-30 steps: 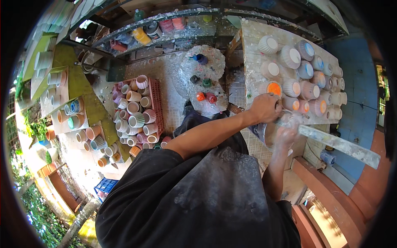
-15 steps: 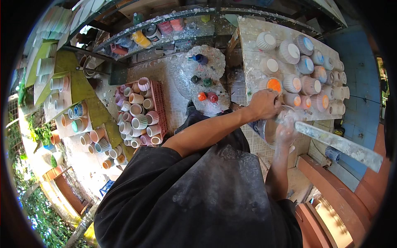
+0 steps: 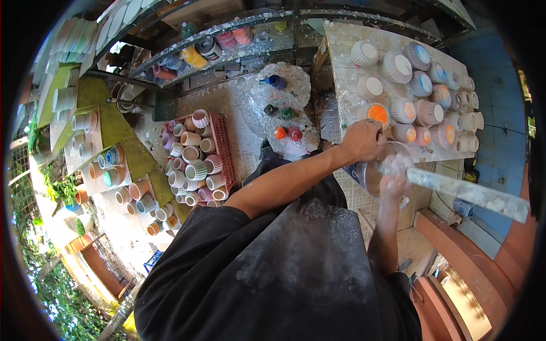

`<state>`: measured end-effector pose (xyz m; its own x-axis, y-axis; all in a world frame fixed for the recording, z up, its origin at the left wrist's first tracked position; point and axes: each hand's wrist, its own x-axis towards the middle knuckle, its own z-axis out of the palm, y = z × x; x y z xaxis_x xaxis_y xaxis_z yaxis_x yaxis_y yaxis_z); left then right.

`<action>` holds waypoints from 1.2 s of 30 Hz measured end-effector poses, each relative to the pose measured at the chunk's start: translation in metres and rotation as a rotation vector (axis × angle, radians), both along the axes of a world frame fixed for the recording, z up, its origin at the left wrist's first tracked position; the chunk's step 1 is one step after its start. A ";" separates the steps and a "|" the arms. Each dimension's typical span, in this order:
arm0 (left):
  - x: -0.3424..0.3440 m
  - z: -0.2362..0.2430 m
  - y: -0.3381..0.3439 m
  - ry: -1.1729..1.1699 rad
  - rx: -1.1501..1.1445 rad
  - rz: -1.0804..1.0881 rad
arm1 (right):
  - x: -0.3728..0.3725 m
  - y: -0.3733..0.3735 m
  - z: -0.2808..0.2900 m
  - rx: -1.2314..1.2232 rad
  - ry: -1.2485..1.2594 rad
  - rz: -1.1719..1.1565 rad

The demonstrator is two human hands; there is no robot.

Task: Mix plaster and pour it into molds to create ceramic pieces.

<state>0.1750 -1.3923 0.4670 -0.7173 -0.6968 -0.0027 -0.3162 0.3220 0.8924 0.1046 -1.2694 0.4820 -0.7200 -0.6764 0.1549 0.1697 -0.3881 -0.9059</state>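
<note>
My left hand [image 3: 367, 141], fingers curled closed, is just in front of a ribbed pot with an orange base [image 3: 377, 115] at the table's near edge; what it grips is hidden. My right hand [image 3: 394, 179] is closed on the near end of a long white, paint-crusted stick [image 3: 466, 192] reaching toward the right, its grip partly blurred. Below both hands stands a bucket-like container [image 3: 369, 186] with dull, smeared sides, partly hidden by them.
A speckled table [image 3: 350, 34] holds several upturned pots. A red crate [image 3: 222, 145] of pots stands left of a splattered stand [image 3: 267, 79] with paint bottles. Boards [image 3: 91, 96] with pots line the left. A shelf [image 3: 165, 54] runs behind; a red-brown beam [image 3: 460, 250] lies lower right.
The stick and my right hand have shifted a little upward in the picture, the stick slightly flatter. My left hand stays closed beside the orange-based pot, slightly higher. The whole view has shifted slightly.
</note>
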 end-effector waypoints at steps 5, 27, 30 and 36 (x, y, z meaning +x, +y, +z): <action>-0.003 -0.001 0.004 0.032 0.002 -0.011 | -0.040 0.064 -0.001 0.509 0.293 -0.190; -0.006 -0.006 -0.003 0.059 -0.030 -0.015 | -0.083 0.014 0.031 0.317 0.597 0.232; -0.006 -0.004 -0.001 0.047 -0.015 -0.006 | -0.099 0.039 0.018 0.217 0.130 0.519; -0.003 -0.005 -0.002 0.066 0.014 0.016 | -0.041 0.060 0.019 0.182 -0.137 0.142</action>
